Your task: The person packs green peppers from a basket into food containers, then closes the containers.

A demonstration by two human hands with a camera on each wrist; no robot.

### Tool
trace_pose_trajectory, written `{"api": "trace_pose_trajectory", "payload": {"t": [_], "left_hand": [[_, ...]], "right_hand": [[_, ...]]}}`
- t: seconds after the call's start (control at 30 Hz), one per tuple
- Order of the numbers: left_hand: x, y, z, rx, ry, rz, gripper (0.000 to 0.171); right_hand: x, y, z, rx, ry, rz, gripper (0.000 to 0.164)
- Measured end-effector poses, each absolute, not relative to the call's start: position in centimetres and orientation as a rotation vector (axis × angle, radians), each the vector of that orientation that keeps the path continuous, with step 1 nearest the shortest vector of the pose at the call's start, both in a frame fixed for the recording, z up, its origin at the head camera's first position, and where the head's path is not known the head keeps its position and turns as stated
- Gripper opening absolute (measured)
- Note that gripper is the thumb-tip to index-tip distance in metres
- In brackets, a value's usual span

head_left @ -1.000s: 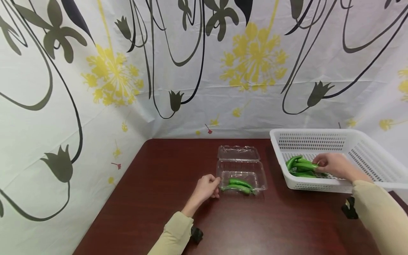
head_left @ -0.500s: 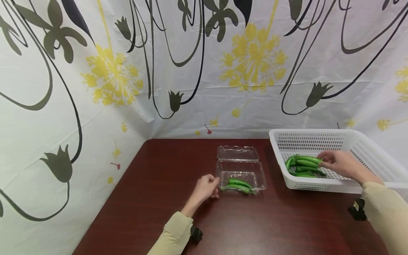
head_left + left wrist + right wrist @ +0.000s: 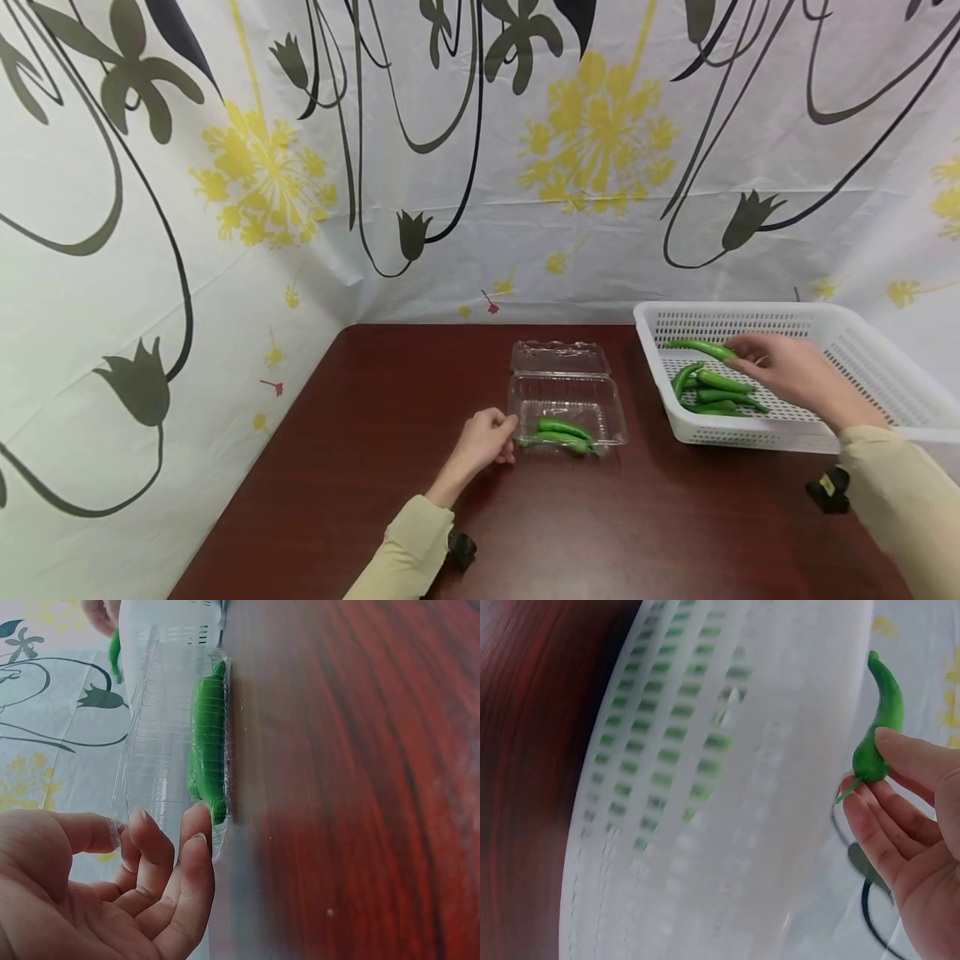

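My right hand (image 3: pixel 787 367) pinches a green chili pepper (image 3: pixel 699 346) by its stem end, thumb on one side and fingers on the other. The pepper (image 3: pixel 889 701) shows above the rim of the white basket (image 3: pixel 772 825) in the right wrist view. Several more green peppers (image 3: pixel 723 382) lie in the basket's left part. With thumb and fingertips, my left hand (image 3: pixel 482 437) grips the left edge of a clear plastic clamshell box (image 3: pixel 567 387), whose lid stands open at the back. Two green peppers (image 3: pixel 564 429) lie along the box's front.
The box and the basket stand on a dark red wooden table (image 3: pixel 360 467), the basket to the right of the box. Behind the table hangs a white curtain (image 3: pixel 450 167) printed with flowers, which also runs along the left side.
My right hand draws back from the pepper pile, then lifts one pepper up and to the left above the others. My left hand stays on the box edge.
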State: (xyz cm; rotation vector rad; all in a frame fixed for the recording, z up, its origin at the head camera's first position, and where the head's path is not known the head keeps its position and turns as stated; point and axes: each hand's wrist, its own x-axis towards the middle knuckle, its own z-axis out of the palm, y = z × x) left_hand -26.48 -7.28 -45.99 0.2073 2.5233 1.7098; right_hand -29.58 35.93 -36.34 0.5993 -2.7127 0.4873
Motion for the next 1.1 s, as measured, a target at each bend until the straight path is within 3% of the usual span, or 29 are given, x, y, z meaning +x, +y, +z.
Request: {"api": "trace_pose_trajectory", "payload": {"t": [0.53,1.1], "left_hand": [[-26.6,-7.6,-46.0,0.224,2.537,1.677,0.028],[-26.1,-7.0,-46.0,0.215,2.517,1.722,0.024]], "right_hand": [[-29.6,27.9,-35.6,0.738,-2.593,0.618,0.015],[-29.8,21.7,-37.6,0.899,-2.571,0.713,0.015]]}}
